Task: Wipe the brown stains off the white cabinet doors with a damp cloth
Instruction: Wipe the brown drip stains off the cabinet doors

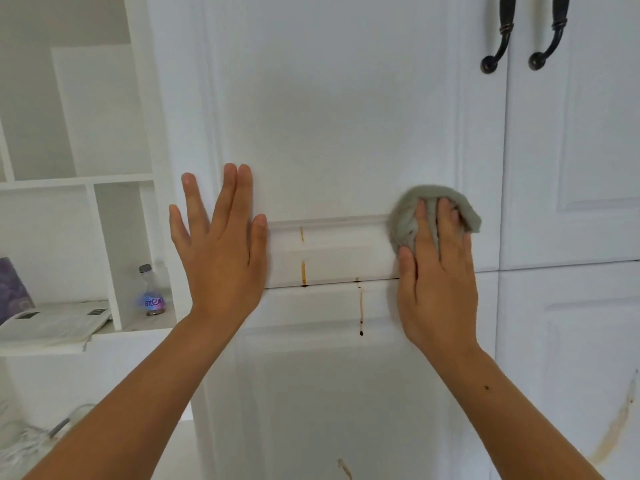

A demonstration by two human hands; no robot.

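A person presses a bunched grey cloth [405,216] flat against a white upper cabinet door [339,116] with the straight fingers of the right hand [436,282], at the right end of the moulding along the door's bottom rail. The left hand [221,244], fingers spread and holding nothing, braces on the same door's left edge. Between the 2 hands the job looks barely begun: a short brown drip [301,234] and a longer one [303,273] mark the rail, a thin run [360,306] trails down onto the lower door [329,393], a small smear [344,468] shows near the frame's bottom edge, and a long pale brown streak [616,427] crosses the neighbouring lower door at far right. The cloth sits beside the drips, not on them. The panelled doors are painted, with 2 dark metal handles [498,36] above; open white shelves [76,178] to the left hold a clear bottle [152,292] and papers [52,323].
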